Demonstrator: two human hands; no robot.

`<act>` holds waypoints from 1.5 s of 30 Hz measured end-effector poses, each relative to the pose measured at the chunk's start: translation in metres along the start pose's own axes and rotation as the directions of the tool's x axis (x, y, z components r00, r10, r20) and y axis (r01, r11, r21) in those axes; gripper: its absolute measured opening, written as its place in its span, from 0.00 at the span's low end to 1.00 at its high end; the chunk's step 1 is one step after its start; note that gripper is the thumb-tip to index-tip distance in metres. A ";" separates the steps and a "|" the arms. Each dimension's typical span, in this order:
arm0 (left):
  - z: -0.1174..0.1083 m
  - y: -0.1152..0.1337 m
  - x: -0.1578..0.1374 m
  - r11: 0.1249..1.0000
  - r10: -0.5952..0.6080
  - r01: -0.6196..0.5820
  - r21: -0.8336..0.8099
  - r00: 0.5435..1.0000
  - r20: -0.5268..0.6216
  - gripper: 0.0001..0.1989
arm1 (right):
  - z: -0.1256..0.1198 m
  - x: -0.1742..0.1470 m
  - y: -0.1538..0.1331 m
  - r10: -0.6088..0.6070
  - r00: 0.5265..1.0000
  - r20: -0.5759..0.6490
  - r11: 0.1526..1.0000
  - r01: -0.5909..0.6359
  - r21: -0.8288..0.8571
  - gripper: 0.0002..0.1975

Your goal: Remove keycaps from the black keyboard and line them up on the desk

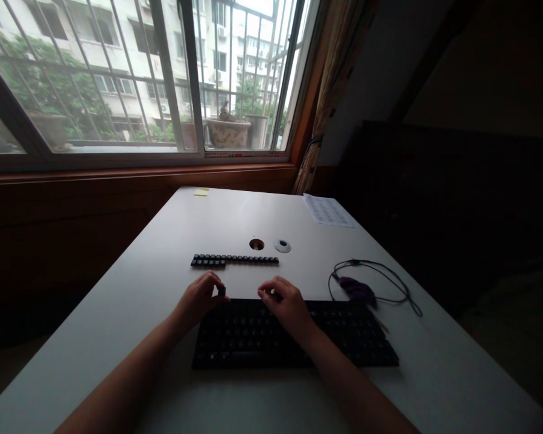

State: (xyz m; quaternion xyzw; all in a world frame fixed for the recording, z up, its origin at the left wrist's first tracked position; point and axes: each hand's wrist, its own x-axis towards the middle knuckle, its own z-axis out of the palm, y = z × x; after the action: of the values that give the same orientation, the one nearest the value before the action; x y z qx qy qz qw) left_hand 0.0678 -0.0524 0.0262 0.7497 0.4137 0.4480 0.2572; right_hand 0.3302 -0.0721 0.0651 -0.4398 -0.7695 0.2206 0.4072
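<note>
A black keyboard (pixel 253 358) lies across the near part of the white table, with several of its keys under my forearm. Over its upper left edge, my left hand (pixel 204 292) pinches a small black keycap (pixel 221 290) between thumb and fingers. My right hand (pixel 283 298) is above the keyboard's back edge, fingers drawn together in a pinch; whatever they hold, if anything, is hidden. Just beyond both hands, black keycaps (pixel 253 260) stand in a long row, with a shorter row in front of it at the left end.
A coiled black cable (pixel 396 280) and a dark purple cloth-like item (pixel 357 290) lie to the right. Farther back are a round table hole (pixel 256 244), its cover (pixel 282 246), printed paper (pixel 328 211) and a yellow note (pixel 201 192). A barred window stands behind the table (pixel 131 289).
</note>
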 end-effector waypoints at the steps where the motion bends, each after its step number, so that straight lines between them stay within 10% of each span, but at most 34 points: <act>1: 0.001 -0.001 0.000 1.000 0.016 -0.016 0.007 1.000 -0.002 0.14 | -0.001 0.003 -0.002 0.000 1.000 0.009 1.000 0.000 0.007 0.03; 14: 0.004 -0.001 -0.004 0.964 0.119 -0.119 0.236 0.993 0.017 0.08 | 0.045 0.034 -0.017 -0.010 0.990 0.141 0.998 0.000 0.070 0.05; 31: 0.003 -0.001 -0.002 0.964 0.054 -0.061 0.258 0.998 0.033 0.08 | 0.041 0.059 -0.002 -0.017 0.991 0.132 0.992 0.033 -0.122 0.07; 45: -0.025 0.005 0.006 0.996 -0.023 -0.009 0.085 0.927 0.375 0.04 | 0.057 0.077 0.022 0.134 0.951 0.277 0.890 0.008 -0.456 0.12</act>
State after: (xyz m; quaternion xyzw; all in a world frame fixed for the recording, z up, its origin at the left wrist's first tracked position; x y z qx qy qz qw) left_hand 0.0495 -0.0502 0.0445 0.8304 0.3780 0.2772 0.3012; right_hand 0.2731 0.0064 0.0502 -0.5085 -0.8376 0.1135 0.1645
